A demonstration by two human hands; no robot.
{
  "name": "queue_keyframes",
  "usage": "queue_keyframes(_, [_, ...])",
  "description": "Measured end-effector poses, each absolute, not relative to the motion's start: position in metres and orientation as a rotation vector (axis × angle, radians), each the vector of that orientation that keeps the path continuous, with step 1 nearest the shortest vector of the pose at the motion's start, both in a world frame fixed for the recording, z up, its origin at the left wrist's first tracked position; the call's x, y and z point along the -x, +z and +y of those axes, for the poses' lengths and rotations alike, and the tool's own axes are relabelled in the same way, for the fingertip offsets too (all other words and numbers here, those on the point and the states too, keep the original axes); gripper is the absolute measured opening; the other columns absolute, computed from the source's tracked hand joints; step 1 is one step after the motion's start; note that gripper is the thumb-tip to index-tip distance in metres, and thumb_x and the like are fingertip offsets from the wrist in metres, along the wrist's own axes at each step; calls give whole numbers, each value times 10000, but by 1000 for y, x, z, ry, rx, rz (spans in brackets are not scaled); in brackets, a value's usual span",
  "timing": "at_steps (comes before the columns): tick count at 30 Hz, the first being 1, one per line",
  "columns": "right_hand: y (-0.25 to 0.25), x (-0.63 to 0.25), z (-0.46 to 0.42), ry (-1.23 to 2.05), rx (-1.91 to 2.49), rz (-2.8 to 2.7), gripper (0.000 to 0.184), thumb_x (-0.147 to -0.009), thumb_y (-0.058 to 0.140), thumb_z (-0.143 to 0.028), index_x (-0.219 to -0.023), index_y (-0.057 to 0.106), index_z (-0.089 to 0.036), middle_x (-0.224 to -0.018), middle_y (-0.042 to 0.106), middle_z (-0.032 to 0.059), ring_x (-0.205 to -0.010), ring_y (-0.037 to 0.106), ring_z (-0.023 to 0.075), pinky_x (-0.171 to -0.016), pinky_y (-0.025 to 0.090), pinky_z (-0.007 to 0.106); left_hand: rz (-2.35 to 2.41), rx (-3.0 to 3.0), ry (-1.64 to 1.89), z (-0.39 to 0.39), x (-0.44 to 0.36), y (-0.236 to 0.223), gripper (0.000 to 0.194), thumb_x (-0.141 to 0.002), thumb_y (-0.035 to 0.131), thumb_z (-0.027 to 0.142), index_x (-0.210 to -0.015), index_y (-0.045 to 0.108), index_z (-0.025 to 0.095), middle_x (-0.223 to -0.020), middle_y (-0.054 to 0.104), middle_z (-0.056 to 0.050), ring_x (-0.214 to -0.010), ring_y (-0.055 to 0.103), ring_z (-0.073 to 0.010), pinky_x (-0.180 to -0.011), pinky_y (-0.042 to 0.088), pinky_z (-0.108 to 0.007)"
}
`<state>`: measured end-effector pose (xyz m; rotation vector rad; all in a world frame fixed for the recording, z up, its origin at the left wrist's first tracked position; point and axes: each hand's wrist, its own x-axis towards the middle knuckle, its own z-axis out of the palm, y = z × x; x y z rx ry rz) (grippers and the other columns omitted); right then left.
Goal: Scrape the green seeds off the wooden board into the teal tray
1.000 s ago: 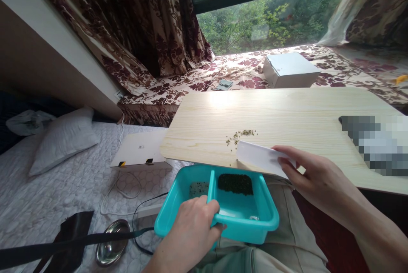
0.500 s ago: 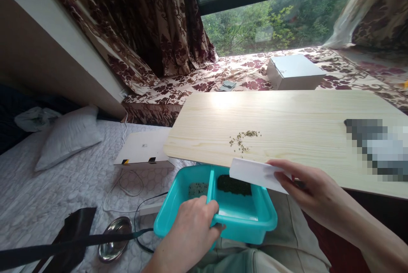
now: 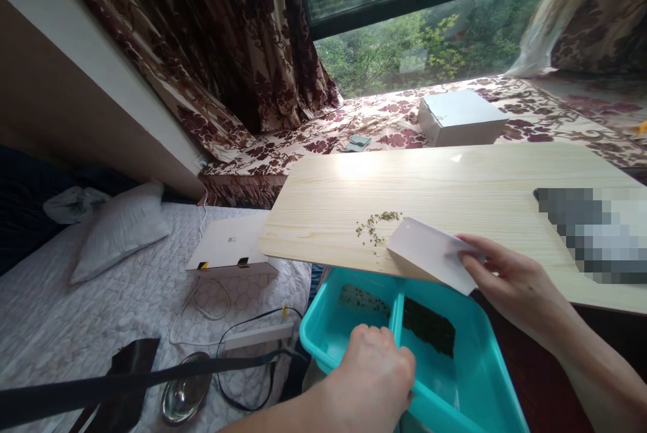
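My left hand [image 3: 374, 369] is closed on the near side of a turquoise two-compartment tub [image 3: 488, 352], around the end of its divider. Dark green-black small grains [image 3: 429, 326] lie heaped in the right compartment; scattered specks [image 3: 364, 298] show in the left one. Between the thumb and fingers of my right hand [image 3: 515, 278] is a stiff white card [image 3: 429, 251], its left end low over the tabletop. Just left of the card, a loose patch of small greenish-brown grains [image 3: 371, 228] is spread on the pale wooden table [image 3: 480, 183]. The tub sits below the table's near edge.
A white box [image 3: 230, 241] stands on the quilted bed [image 3: 131, 284] at left, near a metal bowl [image 3: 186, 389], a power strip [image 3: 257, 336] and a dark strap [image 3: 151, 379]. Another box [image 3: 462, 116] is on the window ledge. A pixelated item [image 3: 591, 234] lies at the table's right.
The tub has shifted right and turned, with my left hand on it. The card dipped toward the tub over the table edge, then came back up onto the tabletop beside the grains.
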<state>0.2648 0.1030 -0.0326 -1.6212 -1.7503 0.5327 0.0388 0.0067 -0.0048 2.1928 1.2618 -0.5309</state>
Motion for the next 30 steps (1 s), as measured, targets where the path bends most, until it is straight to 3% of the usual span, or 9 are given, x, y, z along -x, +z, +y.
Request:
queue_keyframes(16, [-28,-241,93,645,1531,-1832,382,-836,554,-422,-1048,794,-214,-686,771,47,-485,645,195,-471,506,314,1219,-2302,-429,13,-47,2,182,-992,655,326,-1029,701,154,-991,702,-125,-942,684,-302,-830,552,-411])
queue_keyframes(20, [-20,-239,87,760,1433,-1893,358,-851,548,-417,-1018,791,-214,-766,802,60,-551,689,214,-478,533,315,1236,-2277,-426,14,-46,5,197,-987,672,333,-1047,714,150,-1011,709,-133,-962,688,-311,-846,554,-414])
queue_keyframes(30, [-14,-251,107,512,1514,-1893,350,-833,558,-370,-1052,794,-232,-766,806,49,-542,683,208,-534,545,322,1452,-2033,-529,1,-3,20,150,-983,671,320,-1038,718,187,-1077,713,-103,-1061,679,-320,-930,540,-422])
